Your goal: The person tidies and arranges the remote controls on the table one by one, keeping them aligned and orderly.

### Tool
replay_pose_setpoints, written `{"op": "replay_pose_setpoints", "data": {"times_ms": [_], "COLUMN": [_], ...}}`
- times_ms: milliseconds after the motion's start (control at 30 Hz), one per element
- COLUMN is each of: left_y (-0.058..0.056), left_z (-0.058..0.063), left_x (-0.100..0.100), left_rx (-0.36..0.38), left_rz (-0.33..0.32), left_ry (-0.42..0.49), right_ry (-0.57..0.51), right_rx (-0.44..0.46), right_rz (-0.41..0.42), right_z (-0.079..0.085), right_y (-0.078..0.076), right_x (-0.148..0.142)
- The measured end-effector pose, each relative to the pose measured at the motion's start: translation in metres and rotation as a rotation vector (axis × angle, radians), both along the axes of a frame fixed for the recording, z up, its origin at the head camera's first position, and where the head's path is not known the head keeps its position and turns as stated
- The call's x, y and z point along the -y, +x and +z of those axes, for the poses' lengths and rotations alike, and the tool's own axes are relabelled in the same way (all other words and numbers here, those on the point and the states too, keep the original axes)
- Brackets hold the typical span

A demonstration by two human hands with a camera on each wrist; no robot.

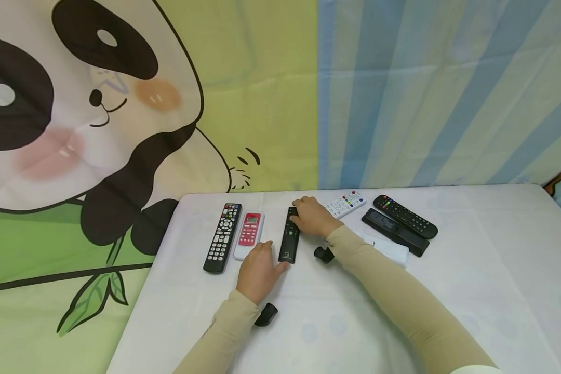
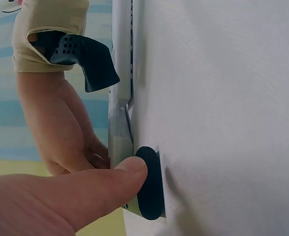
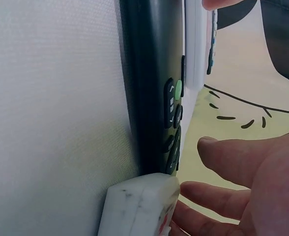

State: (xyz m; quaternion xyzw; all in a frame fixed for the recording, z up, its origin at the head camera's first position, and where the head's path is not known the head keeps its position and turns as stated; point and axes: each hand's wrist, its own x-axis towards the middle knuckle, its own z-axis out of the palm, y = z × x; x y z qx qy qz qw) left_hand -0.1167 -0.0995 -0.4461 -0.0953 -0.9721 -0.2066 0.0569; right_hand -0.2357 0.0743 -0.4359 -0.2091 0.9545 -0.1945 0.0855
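A slim black remote control (image 1: 289, 240) lies lengthwise on the white table between both hands. My left hand (image 1: 258, 270) is at its near end; in the left wrist view the thumb (image 2: 130, 169) touches the remote's rounded black end (image 2: 150, 184). At the far end is my right hand (image 1: 314, 217), thumb and fingertips overlapping it in the head view. In the right wrist view, that thumb (image 3: 223, 152) stands apart from the black remote's button face (image 3: 171, 118), and the fingers reach behind a white remote's end (image 3: 139, 206).
Left of the hands lie a large black remote (image 1: 222, 239) and a white remote with a pink face (image 1: 250, 235). To the right are a white remote (image 1: 347, 204), two black remotes, one (image 1: 405, 215) beside the other (image 1: 395, 231), and a white item (image 1: 392, 252) partly under the right forearm.
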Motion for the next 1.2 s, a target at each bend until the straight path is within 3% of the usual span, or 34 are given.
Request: {"op": "replay_pose_setpoints", "data": {"times_ms": [400, 1000, 1200], "left_y": [-0.0031, -0.0031, -0.0016], "left_z": [-0.0077, -0.003, -0.0009], "left_x": [0.0011, 0.0001, -0.0004], "left_rx": [-0.003, 0.074, 0.066], "left_rz": [-0.003, -0.043, -0.046], "left_ry": [0.002, 0.051, 0.04], "right_ry": [-0.011, -0.072, -0.086], "right_rx": [0.034, 0.026, 0.005], "right_rz": [-0.006, -0.036, -0.045], "right_z": [-0.0028, -0.0046, -0.0051], "right_y": [0.0014, 0.0, -0.0009], "right_x": [0.0019, 0.0033, 0.0052]}}
